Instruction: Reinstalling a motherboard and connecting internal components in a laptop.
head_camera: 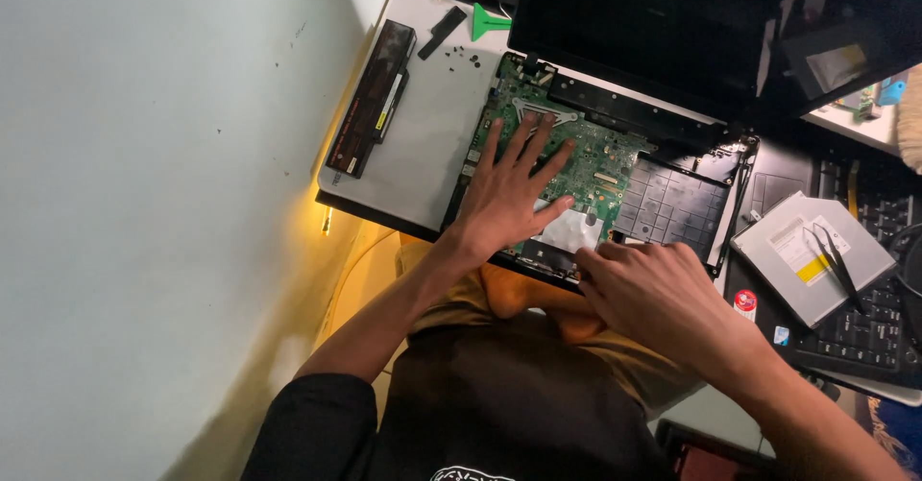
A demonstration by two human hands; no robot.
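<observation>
left hand [504, 188] flat, fingers spread, pinning green motherboard [567, 150] in the opened laptop base [672, 203]; right hand [653, 294] curled at its front edge, holds nothing visible

White board [423, 155] under laptop [672, 203], battery [370, 97]

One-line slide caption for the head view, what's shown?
Left hand flat on the green motherboard of an opened laptop, right hand at its front edge; battery alongside.
</observation>
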